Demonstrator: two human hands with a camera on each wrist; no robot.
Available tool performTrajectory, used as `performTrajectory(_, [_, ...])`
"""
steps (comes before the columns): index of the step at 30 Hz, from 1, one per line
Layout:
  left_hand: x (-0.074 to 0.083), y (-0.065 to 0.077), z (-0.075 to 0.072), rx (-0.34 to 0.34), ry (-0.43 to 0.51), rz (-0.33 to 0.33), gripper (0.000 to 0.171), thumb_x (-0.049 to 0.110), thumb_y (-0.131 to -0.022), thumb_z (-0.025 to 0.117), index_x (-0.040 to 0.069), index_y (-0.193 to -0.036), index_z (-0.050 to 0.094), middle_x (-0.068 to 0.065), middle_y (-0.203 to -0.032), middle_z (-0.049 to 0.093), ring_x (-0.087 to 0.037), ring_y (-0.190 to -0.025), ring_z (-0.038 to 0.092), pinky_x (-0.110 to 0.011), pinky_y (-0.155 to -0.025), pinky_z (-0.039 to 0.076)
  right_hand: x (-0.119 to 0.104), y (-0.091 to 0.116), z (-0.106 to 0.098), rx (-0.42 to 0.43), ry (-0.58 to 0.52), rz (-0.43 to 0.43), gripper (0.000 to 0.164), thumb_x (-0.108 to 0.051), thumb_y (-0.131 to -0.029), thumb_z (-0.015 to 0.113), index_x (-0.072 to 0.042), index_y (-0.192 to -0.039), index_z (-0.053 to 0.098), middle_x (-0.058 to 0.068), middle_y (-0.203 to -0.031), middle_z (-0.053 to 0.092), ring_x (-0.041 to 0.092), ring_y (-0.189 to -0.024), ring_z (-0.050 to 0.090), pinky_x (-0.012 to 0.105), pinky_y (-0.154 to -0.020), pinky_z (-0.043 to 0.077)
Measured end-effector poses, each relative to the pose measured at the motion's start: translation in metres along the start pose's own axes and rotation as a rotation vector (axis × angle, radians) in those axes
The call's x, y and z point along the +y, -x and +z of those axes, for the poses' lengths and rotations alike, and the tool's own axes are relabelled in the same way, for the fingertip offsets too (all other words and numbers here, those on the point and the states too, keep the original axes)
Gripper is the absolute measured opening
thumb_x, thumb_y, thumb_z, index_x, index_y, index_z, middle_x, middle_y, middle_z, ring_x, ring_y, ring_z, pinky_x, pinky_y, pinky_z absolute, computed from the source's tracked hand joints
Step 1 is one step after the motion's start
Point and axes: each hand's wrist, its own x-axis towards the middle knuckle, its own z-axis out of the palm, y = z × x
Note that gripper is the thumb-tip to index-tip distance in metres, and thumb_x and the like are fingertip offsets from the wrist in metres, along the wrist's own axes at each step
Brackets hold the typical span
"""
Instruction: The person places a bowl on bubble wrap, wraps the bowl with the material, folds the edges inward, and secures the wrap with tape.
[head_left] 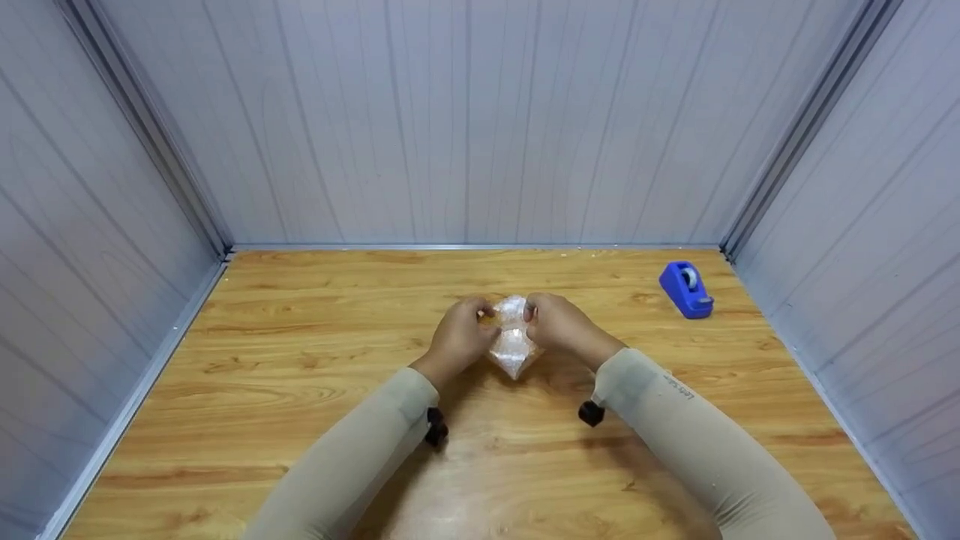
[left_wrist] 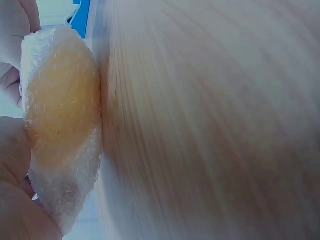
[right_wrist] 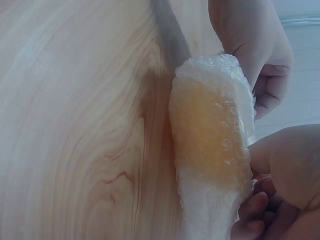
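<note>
A small package in clear bubble wrap (head_left: 514,341) lies on the wooden table between the two hands. Through the wrap an orange-yellow content (left_wrist: 65,100) shows; its exact kind cannot be made out. My left hand (head_left: 461,334) grips the package's left side, thumb and fingers curled at its upper edge. On the opposite side my right hand (head_left: 559,322) pinches the wrap between thumb and fingers. In the right wrist view, the bubble wrap (right_wrist: 210,130) covers the content and extends past it as a pale flap near the right hand's fingers (right_wrist: 255,205).
A blue tape dispenser (head_left: 686,290) with a roll of tape stands at the back right of the wooden table (head_left: 315,315). Pale panel walls (head_left: 465,127) enclose the back and both sides. Tiny white specks lie along the back edge.
</note>
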Motion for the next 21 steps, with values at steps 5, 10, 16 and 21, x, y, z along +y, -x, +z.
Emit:
performTrajectory(5, [0.0,-0.001,-0.001,-0.002,0.022,-0.011,0.021,0.004,-0.1,0.081,0.005,-0.118,0.069,-0.016,-0.129,0.077,-0.026,-0.105,0.069,-0.042,-0.092,0.062,0.0,0.0,-0.001,0.012,0.007,-0.01,0.011,-0.001,-0.093,0.069,-0.009,-0.1,0.067,0.01,-0.101,0.068,0.025,-0.089,0.062,0.038,-0.078,0.053])
performTrajectory(10, [-0.001,-0.004,-0.004,0.001,0.031,-0.014,0.024,0.016,-0.107,0.079,0.007,-0.124,0.065,-0.014,-0.131,0.074,-0.029,-0.113,0.07,-0.045,-0.097,0.062,0.001,0.0,-0.005,0.021,0.001,-0.002,0.007,-0.008,-0.096,0.07,-0.013,-0.095,0.066,0.004,-0.093,0.066,0.02,-0.079,0.059,0.036,-0.07,0.049])
performTrajectory(16, [-0.002,-0.003,-0.011,0.012,0.066,-0.018,0.028,0.025,-0.11,0.077,0.004,-0.126,0.069,-0.016,-0.135,0.074,-0.037,-0.129,0.07,-0.051,-0.113,0.059,0.0,0.002,-0.01,0.028,-0.021,0.001,0.004,-0.015,-0.1,0.069,-0.015,-0.096,0.068,0.001,-0.089,0.063,0.016,-0.074,0.056,0.034,-0.067,0.047])
performTrajectory(21, [-0.005,0.0,-0.024,0.029,0.033,0.01,0.033,0.032,-0.112,0.075,0.004,-0.128,0.07,-0.017,-0.139,0.073,-0.039,-0.134,0.066,-0.054,-0.117,0.055,0.001,0.009,-0.02,0.071,-0.045,-0.027,0.009,-0.022,-0.107,0.07,-0.015,-0.101,0.07,0.003,-0.091,0.067,0.017,-0.076,0.058,0.038,-0.071,0.05])
